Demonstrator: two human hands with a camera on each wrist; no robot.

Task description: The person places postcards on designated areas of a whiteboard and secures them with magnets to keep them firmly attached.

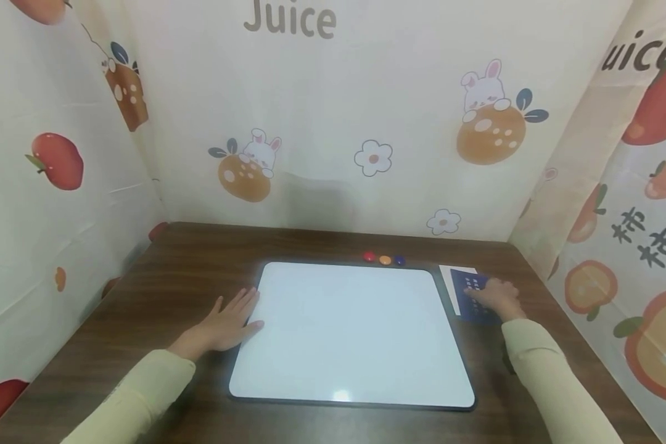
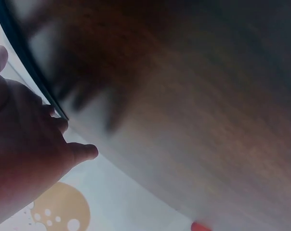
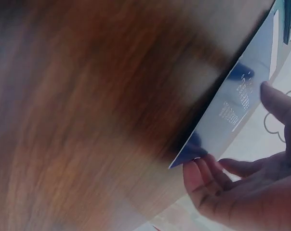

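Observation:
A white board with a dark rim lies flat on the brown table. My left hand rests at its left edge, fingers spread and fingertips on the rim; in the left wrist view that hand shows beside the dark edge. To the board's right lies a glossy blue card or booklet with white print, over white sheets. My right hand is at its right side. In the right wrist view, fingertips touch the edge of the blue card, while the thumb stands apart above it.
Red, orange and blue round pieces sit in a row behind the board's far edge. Printed fabric hangs behind the table and on both sides.

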